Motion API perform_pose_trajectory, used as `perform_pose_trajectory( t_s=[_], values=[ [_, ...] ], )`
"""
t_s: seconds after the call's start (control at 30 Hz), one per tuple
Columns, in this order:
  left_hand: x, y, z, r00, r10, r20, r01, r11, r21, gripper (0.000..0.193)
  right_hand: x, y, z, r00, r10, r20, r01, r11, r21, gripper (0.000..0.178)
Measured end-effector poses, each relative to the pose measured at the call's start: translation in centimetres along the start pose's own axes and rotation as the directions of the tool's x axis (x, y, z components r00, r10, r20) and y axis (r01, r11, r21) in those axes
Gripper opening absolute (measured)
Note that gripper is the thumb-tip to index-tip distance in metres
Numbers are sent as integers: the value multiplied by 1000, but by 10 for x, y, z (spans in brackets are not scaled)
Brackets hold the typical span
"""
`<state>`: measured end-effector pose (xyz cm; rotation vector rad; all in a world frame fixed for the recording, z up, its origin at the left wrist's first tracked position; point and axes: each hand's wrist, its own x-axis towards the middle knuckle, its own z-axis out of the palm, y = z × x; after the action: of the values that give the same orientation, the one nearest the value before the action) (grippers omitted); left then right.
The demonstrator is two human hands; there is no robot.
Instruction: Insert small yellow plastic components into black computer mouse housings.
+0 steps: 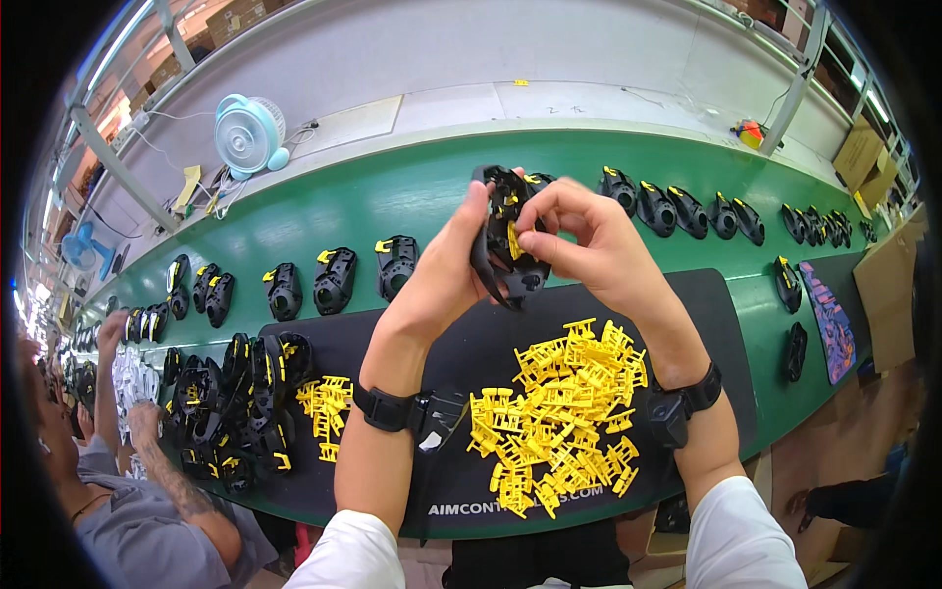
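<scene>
My left hand is closed around a black moulded plastic shell, held up over the mat with its hollow inner side showing. Thumb and fingertips of my right hand pinch at a yellow plastic clip inside that shell. Another bit of yellow shows higher up in the shell. Below my hands, a heap of loose yellow clips lies on the black mat, between my forearms. A smaller pile of yellow clips lies left of my left forearm.
Black shells with yellow clips stand in a row along the green bench. More shells are heaped at left, beside a co-worker's tattooed arm. A pale blue fan stands behind. A patterned purple strip lies at right.
</scene>
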<state>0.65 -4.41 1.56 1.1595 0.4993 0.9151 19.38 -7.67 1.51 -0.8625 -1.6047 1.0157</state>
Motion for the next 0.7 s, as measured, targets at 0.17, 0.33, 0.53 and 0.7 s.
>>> perform_pose_trajectory(
  t_s=[0.17,0.33,0.53,0.7],
  values=[
    [3,8,-15,984,-34,177,81,960,-266,69,-1,-9,4,886,-464,4,404,767,-498,20],
    [1,9,-21,961,-260,90,275,912,-303,61,0,-8,6,794,-555,248,578,563,-590,31],
    [7,-14,-49,929,-179,324,319,831,-455,57,0,-3,15,862,-447,240,501,678,-537,26],
    [6,-3,-34,969,-235,-76,222,963,-154,56,-4,4,15,956,-248,155,292,820,-492,34]
  ],
)
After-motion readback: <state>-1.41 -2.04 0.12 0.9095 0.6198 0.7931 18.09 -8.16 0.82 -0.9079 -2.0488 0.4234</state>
